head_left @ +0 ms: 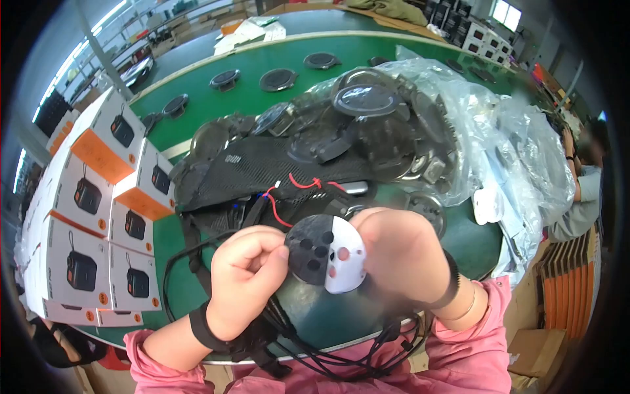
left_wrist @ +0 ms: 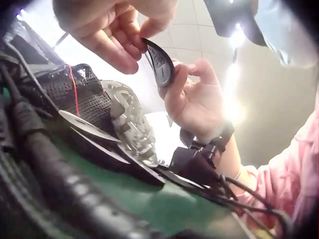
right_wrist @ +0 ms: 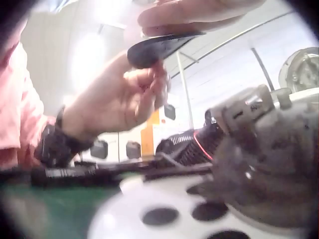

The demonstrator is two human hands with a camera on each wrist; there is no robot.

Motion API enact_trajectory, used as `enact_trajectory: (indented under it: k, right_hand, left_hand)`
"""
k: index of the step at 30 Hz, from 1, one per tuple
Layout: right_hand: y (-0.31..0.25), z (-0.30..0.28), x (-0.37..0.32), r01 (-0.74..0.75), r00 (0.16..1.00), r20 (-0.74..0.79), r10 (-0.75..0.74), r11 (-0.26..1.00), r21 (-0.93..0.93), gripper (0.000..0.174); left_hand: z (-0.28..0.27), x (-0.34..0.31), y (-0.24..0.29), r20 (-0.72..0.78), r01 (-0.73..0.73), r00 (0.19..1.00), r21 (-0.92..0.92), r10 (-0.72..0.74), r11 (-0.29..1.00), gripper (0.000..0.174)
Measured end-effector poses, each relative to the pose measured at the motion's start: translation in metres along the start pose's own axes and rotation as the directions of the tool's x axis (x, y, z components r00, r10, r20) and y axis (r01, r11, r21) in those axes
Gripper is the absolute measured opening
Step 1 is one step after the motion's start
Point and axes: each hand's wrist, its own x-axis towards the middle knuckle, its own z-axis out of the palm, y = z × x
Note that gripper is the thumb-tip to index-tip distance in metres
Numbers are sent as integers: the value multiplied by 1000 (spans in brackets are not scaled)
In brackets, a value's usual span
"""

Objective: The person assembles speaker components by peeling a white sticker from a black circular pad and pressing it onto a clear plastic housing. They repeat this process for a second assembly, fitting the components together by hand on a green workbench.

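Note:
A thin round disc (head_left: 305, 246) with several holes is held up in front of the body, black on its left part and white on its right. My left hand (head_left: 243, 279) pinches its left edge between thumb and curled fingers. At the opposite edge my right hand (head_left: 407, 256) grips the white part, its fingers somewhat blurred. Seen from below in the left wrist view, the disc (left_wrist: 160, 63) is dark with raised markings, and the right thumb and finger meet its lower edge. A white disc with dark holes (right_wrist: 134, 216) lies low in the right wrist view.
Behind the hands, a black mesh bag (head_left: 243, 167) with red cord lies by a pile of smoky clear plastic parts (head_left: 380, 131) on plastic wrap (head_left: 518, 157). White-and-orange boxes (head_left: 79, 253) are stacked left. Black cables (head_left: 341, 361) run along the near table edge.

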Motion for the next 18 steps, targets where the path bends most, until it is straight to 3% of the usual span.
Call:
enact_trajectory:
  k: [1,2,4,6,7,9,11,13,14,18]
  right_hand:
    - [-6,-2,-5,11,1000,3,-11,987,158,13]
    - [-12,-9,-11,73,997,15,-78,978,195,12]
    - [-20,-21,-25,253,966,-23,-257,926,280,11]
    - [-36,-33,-46,371,894,-323,-310,916,149,8]
    - [-47,-40,-58,397,811,-486,-326,916,49,7]
    - [-57,-78,-73,237,574,-623,-532,836,-495,7]
    - [-54,-126,-91,-124,442,-624,-644,646,-754,7]
    - [-51,-140,-95,-414,521,-487,-700,292,-862,7]
    - [-47,-152,-98,-475,586,-498,-639,228,-850,7]
    - [-42,-165,-103,-541,673,-543,-502,167,-825,8]
  left_hand:
    - [0,-1,0,-11,56,998,-114,-58,992,3]
    - [1,-1,-2,-5,113,993,-234,-118,966,3]
    - [1,-3,-1,-16,102,994,-230,-109,968,6]
    - [2,-3,-2,-31,129,989,-284,-144,950,8]
    - [4,-4,-2,-43,166,981,-325,-190,931,9]
    - [7,-4,-2,-17,175,981,-324,-191,930,9]
    - [12,-4,-2,-10,195,977,-347,-211,918,10]
    - [12,-4,-6,2,191,979,-379,-205,905,11]
    - [12,-5,-7,-4,190,978,-401,-209,896,12]
    - [12,-5,-7,9,189,980,-373,-200,908,12]
